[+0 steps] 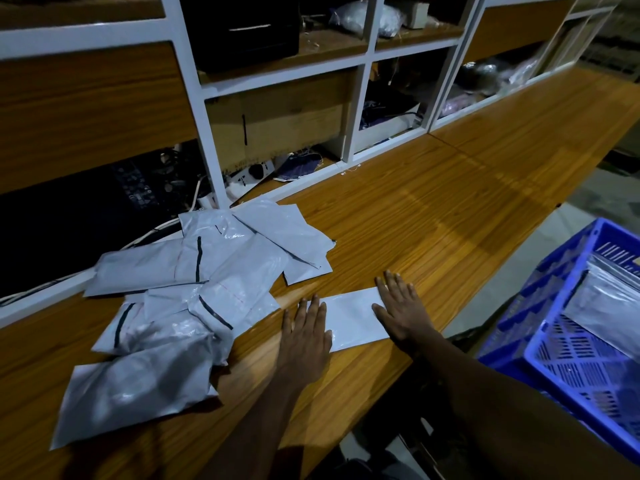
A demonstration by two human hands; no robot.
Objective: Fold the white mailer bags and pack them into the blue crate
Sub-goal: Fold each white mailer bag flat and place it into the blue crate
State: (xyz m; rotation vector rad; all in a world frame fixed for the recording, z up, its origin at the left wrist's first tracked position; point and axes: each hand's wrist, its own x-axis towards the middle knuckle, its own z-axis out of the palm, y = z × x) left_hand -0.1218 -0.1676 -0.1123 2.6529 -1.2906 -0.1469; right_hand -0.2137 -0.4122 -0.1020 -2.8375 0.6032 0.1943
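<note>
Both hands lie flat, palms down, fingers straight and slightly spread. The left hand (pixel 304 329) presses the left end of a folded bag (pixel 351 318) and the right hand (pixel 403 313) presses its right end. Neither grips anything; they only push down. The bag is a narrow white strip lying flat near the near edge of the table (pixel 433 209), between the two hands.

Step in hand, as I read it: flattening the crease on this one bag, i.e. the fold is made or nearly so, w/ packing not yet done.

To the left, just beside the left hand, is the pile of white mailer bags (pixel 194 278), loose and overlapping, some w/ dark strips showing. Lots left, so the task looks early to mid.

To the right, off the table's near right edge and apparently lower, sits the blue crate (pixel 512 327). Something flat and shiny, prob. a bag or packet (pixel 602 306), already lies inside; can't tell how many.

Next move prob. needs one hand to pinch the strip w/o letting the fold spring open (the plastic looks slick), then carry it right and down into the crate, laid flat. After that, reach left for another bag from the pile.

Far side: shelf unit (pixel 360 98) w/ clutter, not involved.
</note>
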